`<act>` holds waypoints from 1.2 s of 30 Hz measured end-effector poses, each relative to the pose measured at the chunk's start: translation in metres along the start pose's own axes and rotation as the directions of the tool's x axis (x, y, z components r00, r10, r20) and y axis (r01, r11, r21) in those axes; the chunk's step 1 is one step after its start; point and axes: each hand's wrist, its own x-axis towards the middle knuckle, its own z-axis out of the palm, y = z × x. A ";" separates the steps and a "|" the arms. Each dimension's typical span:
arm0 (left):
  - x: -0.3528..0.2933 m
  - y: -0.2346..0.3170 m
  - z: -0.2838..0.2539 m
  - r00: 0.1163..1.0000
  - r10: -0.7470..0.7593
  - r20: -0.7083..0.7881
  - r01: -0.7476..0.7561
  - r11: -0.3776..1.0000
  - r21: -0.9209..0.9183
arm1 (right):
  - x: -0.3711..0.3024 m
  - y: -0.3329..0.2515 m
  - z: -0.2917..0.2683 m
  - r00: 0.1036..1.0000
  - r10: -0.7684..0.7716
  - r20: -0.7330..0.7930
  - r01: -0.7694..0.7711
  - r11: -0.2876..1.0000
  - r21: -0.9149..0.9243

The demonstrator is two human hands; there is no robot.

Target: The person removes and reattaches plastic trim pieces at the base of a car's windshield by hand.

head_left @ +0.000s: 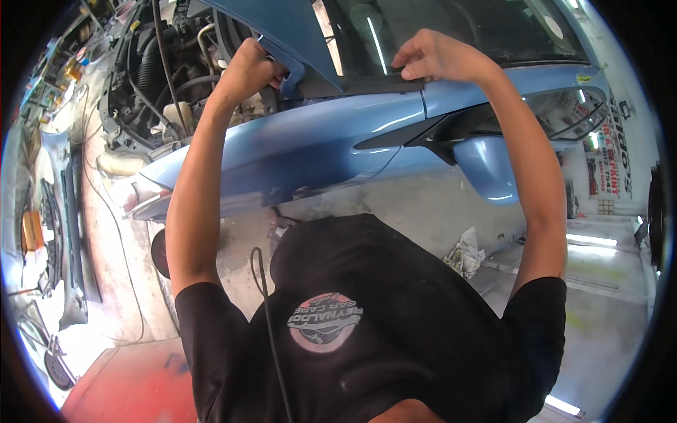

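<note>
My left hand [250, 70] is curled closed at the lower edge of the raised blue hood [300, 42], beside its blue hinge [291, 79]. What its fingers hold is hidden behind the hand. Black cowl trim [374, 84] runs along the base of the windshield [416, 35], from under the hood toward the pillar. Over the right end of that trim is my right hand [444, 58], its fingers loosely bent and the thumb apart from them. The thumb tip is at the trim's upper edge, with nothing visible in the hand.
The blue fender [317, 144] lies between me and the engine bay [151, 63]. A side mirror [486, 169] juts out below my right forearm. Crumpled paper [465, 254] lies on the floor. A red panel [134, 384] is at lower left, and a dark cable [271, 345] hangs across my shirt.
</note>
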 end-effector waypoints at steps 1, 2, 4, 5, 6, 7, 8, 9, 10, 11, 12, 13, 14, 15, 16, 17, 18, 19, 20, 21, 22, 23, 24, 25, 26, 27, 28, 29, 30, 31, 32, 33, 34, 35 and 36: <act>0.001 -0.001 0.000 1.000 -0.012 -0.011 0.012 1.000 -0.029 | -0.002 0.002 0.004 0.999 -0.029 -0.024 0.029 1.000 0.006; 0.001 -0.002 0.001 0.999 -0.038 -0.026 0.036 0.997 -0.064 | -0.004 0.004 0.005 0.999 -0.040 -0.031 0.040 0.999 0.006; 0.002 -0.002 0.004 0.995 -0.086 -0.046 0.079 0.988 -0.135 | -0.007 0.009 0.005 0.997 -0.055 -0.049 0.055 0.998 0.006; 0.003 -0.001 0.005 0.992 -0.112 -0.059 0.100 0.979 -0.176 | -0.008 0.010 0.005 0.994 -0.055 -0.095 0.056 0.998 0.011; 0.002 0.000 0.005 0.988 -0.138 -0.070 0.120 0.969 -0.217 | -0.007 0.012 0.005 0.988 -0.054 -0.142 0.057 0.998 0.015; 0.002 0.001 0.005 0.982 -0.167 -0.083 0.141 0.956 -0.259 | -0.006 0.012 0.005 0.981 -0.056 -0.186 0.060 0.998 0.017; 0.001 0.001 0.004 0.981 -0.178 -0.074 0.153 0.952 -0.265 | -0.005 0.010 0.005 0.986 -0.031 -0.161 0.035 0.999 0.021; 0.001 0.001 0.003 0.980 -0.188 -0.065 0.164 0.948 -0.271 | -0.004 0.008 0.004 0.991 -0.006 -0.136 0.009 1.000 0.025; 0.000 0.000 0.002 0.978 -0.201 -0.058 0.178 0.944 -0.279 | -0.002 0.007 0.004 0.994 0.017 -0.107 -0.015 1.000 0.027; 0.000 -0.001 0.001 0.983 -0.180 -0.039 0.162 0.945 -0.285 | -0.003 0.007 0.005 0.991 0.010 -0.130 -0.008 1.000 0.009; 0.001 -0.002 0.001 0.987 -0.158 -0.020 0.145 0.946 -0.291 | -0.004 0.007 0.006 0.988 0.001 -0.153 -0.003 1.000 -0.009; 0.001 -0.003 -0.001 0.991 -0.136 -0.005 0.129 0.946 -0.296 | -0.005 0.007 0.007 0.984 -0.012 -0.175 0.007 1.000 -0.028; 0.002 -0.006 -0.002 0.991 -0.132 0.013 0.130 0.948 -0.290 | -0.004 0.009 0.009 0.981 -0.027 -0.191 0.021 0.999 -0.032; 0.003 -0.009 -0.004 0.991 -0.128 0.031 0.131 0.950 -0.285 | -0.002 0.011 0.013 0.977 -0.043 -0.208 0.036 0.999 -0.036; 0.005 -0.006 -0.005 0.991 -0.121 0.052 0.130 0.951 -0.279 | -0.002 0.012 0.014 0.972 -0.055 -0.227 0.047 0.998 -0.040; 0.005 -0.003 -0.003 0.990 -0.136 0.032 0.139 0.943 -0.301 | -0.002 0.011 0.013 0.975 -0.032 -0.218 0.022 0.999 -0.048; 0.001 0.000 -0.001 0.988 -0.151 0.014 0.147 0.935 -0.323 | -0.005 0.009 0.013 0.978 -0.009 -0.209 -0.003 0.998 -0.057; -0.002 0.004 -0.001 0.985 -0.171 -0.010 0.158 0.926 -0.344 | -0.005 0.005 0.015 0.980 0.009 -0.197 -0.022 0.998 -0.065; -0.002 0.002 -0.004 0.985 -0.172 0.006 0.164 0.928 -0.335 | -0.005 0.003 0.017 0.978 0.006 -0.207 -0.020 0.998 -0.065; -0.002 0.000 -0.006 0.985 -0.173 0.020 0.170 0.930 -0.326 | -0.006 0.001 0.018 0.976 0.003 -0.218 -0.018 0.998 -0.066; 0.000 -0.001 -0.006 0.984 -0.173 0.041 0.177 0.931 -0.320 | -0.008 0.002 0.020 0.974 0.007 -0.228 -0.023 0.998 -0.065; 0.000 -0.001 -0.006 0.985 -0.164 0.052 0.172 0.922 -0.346 | -0.008 0.003 0.019 0.975 0.004 -0.223 -0.020 0.997 -0.070; -0.001 0.000 -0.006 0.986 -0.156 0.061 0.167 0.913 -0.371 | -0.007 0.003 0.019 0.976 0.000 -0.219 -0.016 0.997 -0.074; -0.001 0.002 -0.006 0.987 -0.145 0.072 0.162 0.904 -0.395 | -0.008 0.003 0.018 0.976 -0.003 -0.217 -0.014 0.997 -0.078; 0.001 0.001 -0.007 0.987 -0.134 0.090 0.157 0.928 -0.338 | -0.008 0.003 0.019 0.977 -0.011 -0.215 -0.008 0.996 -0.085; 0.002 0.000 -0.009 0.986 -0.124 0.107 0.150 0.948 -0.281 | -0.009 0.003 0.020 0.977 -0.019 -0.214 -0.001 0.996 -0.092; 0.004 0.000 -0.010 0.986 -0.115 0.124 0.140 0.965 -0.222 | -0.009 0.003 0.020 0.977 -0.028 -0.213 0.007 0.995 -0.101; 0.005 0.003 -0.010 0.988 -0.104 0.118 0.126 0.972 -0.199 | -0.009 0.004 0.021 0.976 -0.032 -0.214 0.011 0.995 -0.099; 0.004 0.006 -0.010 0.989 -0.093 0.112 0.112 0.978 -0.177 | -0.010 0.007 0.021 0.976 -0.036 -0.215 0.015 0.995 -0.098; 0.004 0.009 -0.009 0.991 -0.083 0.104 0.098 0.983 -0.153 | -0.010 0.008 0.021 0.976 -0.042 -0.216 0.021 0.995 -0.097; 0.004 0.009 -0.009 0.992 -0.073 0.099 0.088 0.983 -0.161 | -0.010 0.007 0.022 0.975 -0.047 -0.218 0.024 0.994 -0.106; 0.005 0.009 -0.008 0.994 -0.064 0.093 0.079 0.983 -0.168 | -0.011 0.006 0.023 0.974 -0.053 -0.221 0.028 0.993 -0.115; 0.005 0.008 -0.008 0.995 -0.055 0.089 0.070 0.982 -0.173 | -0.011 0.006 0.025 0.973 -0.057 -0.224 0.031 0.992 -0.121; 0.005 0.007 -0.009 0.996 -0.036 0.082 0.050 0.983 -0.179 | -0.009 0.007 0.023 0.967 -0.124 -0.223 0.085 0.981 -0.174; 0.007 0.005 -0.009 0.997 -0.017 0.073 0.030 0.982 -0.185 | -0.008 0.009 0.018 0.957 -0.191 -0.219 0.140 0.964 -0.228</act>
